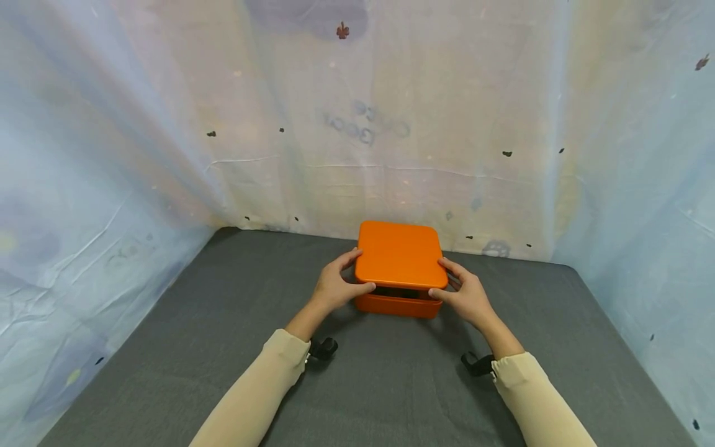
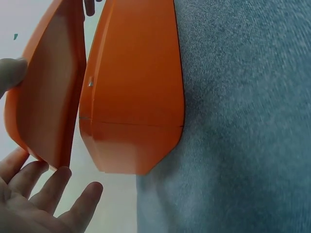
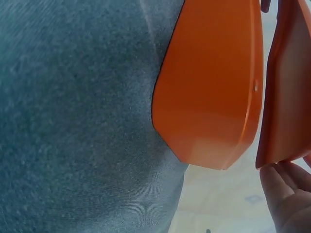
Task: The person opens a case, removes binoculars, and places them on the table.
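An orange lid is held above an orange box that stands on the grey cloth. In the head view a dark gap shows between the two along the near side. My left hand grips the lid's left edge, thumb at the near corner and fingers along the side. My right hand grips the right edge the same way. The left wrist view shows the lid's underside tilted apart from the box. From the right wrist, fingertips touch the lid's lower edge, beside the box wall.
A grey cloth covers the table under the box. Pale patterned sheets hang behind the table and along both sides. Black straps sit at both wrists, by the cream sleeves.
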### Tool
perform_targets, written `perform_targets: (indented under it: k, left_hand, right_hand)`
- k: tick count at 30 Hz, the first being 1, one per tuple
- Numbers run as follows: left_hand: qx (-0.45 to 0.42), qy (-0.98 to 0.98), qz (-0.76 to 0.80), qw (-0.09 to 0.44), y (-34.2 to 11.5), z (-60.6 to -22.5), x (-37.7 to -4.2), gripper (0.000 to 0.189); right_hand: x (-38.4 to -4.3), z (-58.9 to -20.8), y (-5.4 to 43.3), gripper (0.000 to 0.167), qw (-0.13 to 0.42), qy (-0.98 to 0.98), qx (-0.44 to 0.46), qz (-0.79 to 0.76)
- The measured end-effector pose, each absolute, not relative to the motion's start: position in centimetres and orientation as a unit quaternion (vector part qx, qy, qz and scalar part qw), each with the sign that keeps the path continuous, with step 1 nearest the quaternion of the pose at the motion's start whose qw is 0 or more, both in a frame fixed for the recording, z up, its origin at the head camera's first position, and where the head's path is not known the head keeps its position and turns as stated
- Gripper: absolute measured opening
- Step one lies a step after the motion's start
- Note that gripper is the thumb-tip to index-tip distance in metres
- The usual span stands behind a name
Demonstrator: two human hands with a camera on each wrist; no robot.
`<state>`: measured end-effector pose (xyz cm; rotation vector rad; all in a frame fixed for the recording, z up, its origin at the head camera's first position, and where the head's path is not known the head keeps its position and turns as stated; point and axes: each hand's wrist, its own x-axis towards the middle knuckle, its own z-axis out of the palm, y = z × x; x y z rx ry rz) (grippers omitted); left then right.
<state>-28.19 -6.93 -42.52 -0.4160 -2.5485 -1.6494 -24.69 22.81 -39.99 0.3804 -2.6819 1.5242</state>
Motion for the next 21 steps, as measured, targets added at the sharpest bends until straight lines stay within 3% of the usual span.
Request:
perform_targets:
  k: [21]
  left_hand:
    - [-0.146,-0.826,-0.542,0.049,-8.8,-41.6,-27.8,0.078]
  right_hand:
    - [-24.8,-39.1,21.2,0.076,0.025,-0.859,0.141,0.492]
